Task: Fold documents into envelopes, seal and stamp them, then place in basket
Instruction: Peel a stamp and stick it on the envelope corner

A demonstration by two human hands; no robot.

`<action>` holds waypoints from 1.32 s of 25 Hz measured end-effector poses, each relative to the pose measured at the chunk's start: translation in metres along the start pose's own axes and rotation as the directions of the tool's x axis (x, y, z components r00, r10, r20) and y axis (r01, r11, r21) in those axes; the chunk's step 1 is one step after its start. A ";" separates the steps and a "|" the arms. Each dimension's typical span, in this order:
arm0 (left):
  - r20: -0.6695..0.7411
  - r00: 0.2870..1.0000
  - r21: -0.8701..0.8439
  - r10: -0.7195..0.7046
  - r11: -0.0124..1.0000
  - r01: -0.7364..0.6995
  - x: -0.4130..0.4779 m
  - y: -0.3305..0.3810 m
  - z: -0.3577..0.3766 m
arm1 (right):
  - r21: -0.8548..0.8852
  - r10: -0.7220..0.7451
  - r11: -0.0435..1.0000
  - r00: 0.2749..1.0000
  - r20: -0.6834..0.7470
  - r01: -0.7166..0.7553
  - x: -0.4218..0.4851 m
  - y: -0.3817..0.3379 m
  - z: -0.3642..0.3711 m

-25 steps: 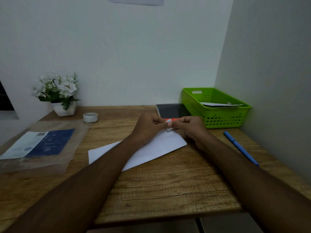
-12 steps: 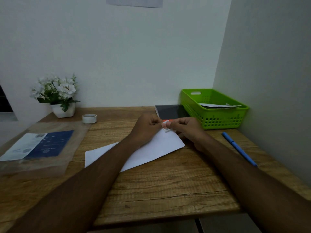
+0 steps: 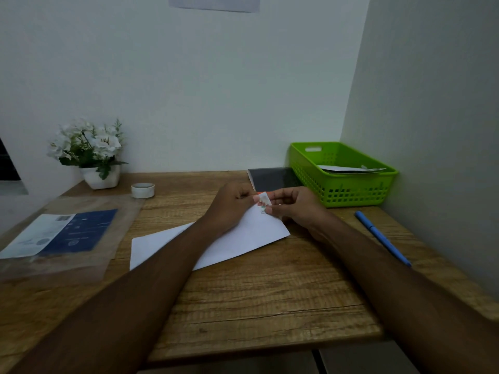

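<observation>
At the middle of the surface [image 3: 270, 292], over the far corner of the envelope [image 3: 243, 238], my left hand [image 3: 232, 203] and right hand [image 3: 294, 209] meet fingertip to fingertip. Both are curled narrow and pinch a small stamp [image 3: 264, 201] between them, the left at its left edge and the right at its lower right edge. The stamp is white with a red and green picture. I cannot tell whether it already touches the envelope.

The white envelope lies flat and askew, its long side running from 8 o'clock to 2 o'clock. My left forearm crosses over its middle.

Just beyond my hands at 12 o'clock lies a dark flat notebook [image 3: 272, 178] with an orange edge. At 2 o'clock stands the green basket [image 3: 343, 195] against the side wall, with white envelopes [image 3: 348, 168] lying in it. At 4 o'clock a blue pen [image 3: 382, 237] lies near the wall, apart from everything else.

At 10 o'clock sits a white roll of tape [image 3: 142, 190], and farther along a white pot of white flowers [image 3: 100, 176] in the corner. At 8 o'clock lies a clear plastic packet [image 3: 67, 233] holding a blue and white sheet.
</observation>
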State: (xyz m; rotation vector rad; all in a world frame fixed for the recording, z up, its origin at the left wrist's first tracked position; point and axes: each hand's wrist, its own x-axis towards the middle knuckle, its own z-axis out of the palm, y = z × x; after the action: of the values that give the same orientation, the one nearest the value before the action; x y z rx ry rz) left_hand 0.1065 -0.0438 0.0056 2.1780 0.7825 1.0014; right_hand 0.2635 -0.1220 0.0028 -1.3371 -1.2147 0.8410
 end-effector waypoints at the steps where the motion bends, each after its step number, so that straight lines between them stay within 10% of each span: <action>1: 0.001 1.000 0.004 0.000 1.000 0.000 0.000 -0.001 -0.001 | 0.007 0.008 1.000 0.999 0.033 -0.008 0.000 0.001 -0.001; 7: 0.071 0.988 0.257 0.137 0.955 -0.151 0.002 -0.008 -0.005 | 0.102 0.068 0.991 0.990 0.123 -0.081 -0.001 0.000 -0.002; 12: 0.094 0.977 0.226 0.190 0.952 -0.206 -0.001 -0.004 -0.002 | -0.095 0.028 0.995 0.999 -0.040 -0.031 0.003 0.006 0.002; 33: 0.169 0.951 0.253 0.257 0.922 -0.294 -0.002 -0.003 -0.007 | 0.007 0.128 0.992 0.988 0.080 -0.129 -0.006 -0.006 -0.004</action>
State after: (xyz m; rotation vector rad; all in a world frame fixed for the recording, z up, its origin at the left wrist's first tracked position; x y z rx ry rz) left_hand 0.0993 -0.0419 0.0062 2.6244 0.5899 0.9112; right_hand 0.2646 -0.1293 0.0086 -1.3950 -1.1923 1.0004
